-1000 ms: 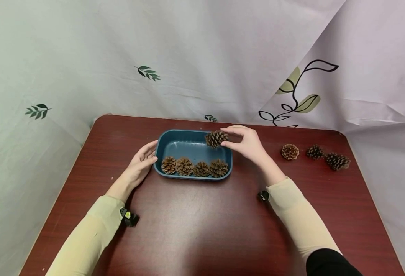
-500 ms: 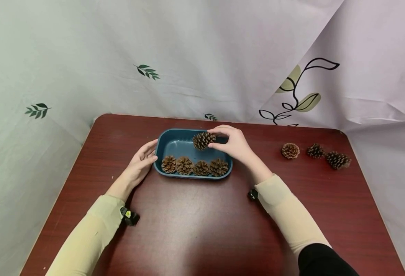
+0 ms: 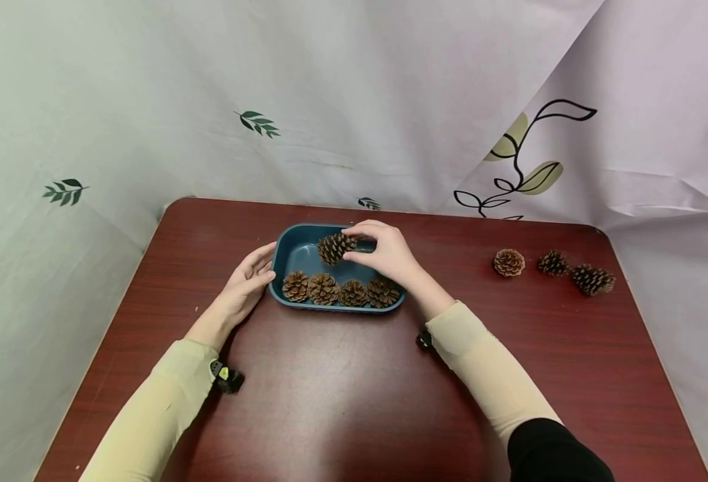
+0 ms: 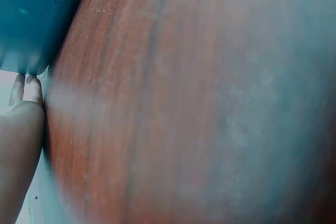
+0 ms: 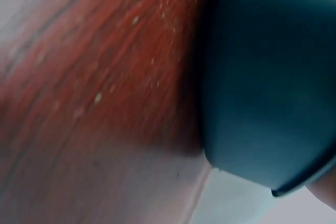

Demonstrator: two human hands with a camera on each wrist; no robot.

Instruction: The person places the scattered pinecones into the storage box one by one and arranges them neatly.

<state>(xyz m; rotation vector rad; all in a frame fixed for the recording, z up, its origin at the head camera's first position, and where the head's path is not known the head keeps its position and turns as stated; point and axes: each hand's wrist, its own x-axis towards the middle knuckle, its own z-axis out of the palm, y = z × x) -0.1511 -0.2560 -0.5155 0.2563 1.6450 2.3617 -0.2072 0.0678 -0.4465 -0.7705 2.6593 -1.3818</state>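
Note:
My right hand (image 3: pixel 386 252) pinches a brown pine cone (image 3: pixel 335 248) between thumb and fingers. The cone overlaps the rear half of a blue rectangular tub (image 3: pixel 304 257) in the head view. Along the tub's near side sits a row of several pine cones (image 3: pixel 323 289). At the tub's left end, my left hand (image 3: pixel 245 284) rests against the wall with its fingers extended and its thumb at the rim. In the left wrist view, fingertips (image 4: pixel 32 80) meet the outside of the tub (image 4: pixel 39 19). The right wrist view shows the tub's outer wall (image 5: pixel 268 87); the held cone is hidden there.
To the right on the reddish-brown table (image 3: pixel 341 381) lie a lighter, open pine cone (image 3: pixel 508 262) and two darker ones, a smaller cone (image 3: pixel 552 263) and a larger cone (image 3: pixel 592 279). A white leaf-patterned curtain (image 3: pixel 329 100) hangs behind the table's far edge.
My right hand has carried the pine cone leftward over the tub, from its right end to about its middle. The left hand, the tub and the other cones have stayed in place.

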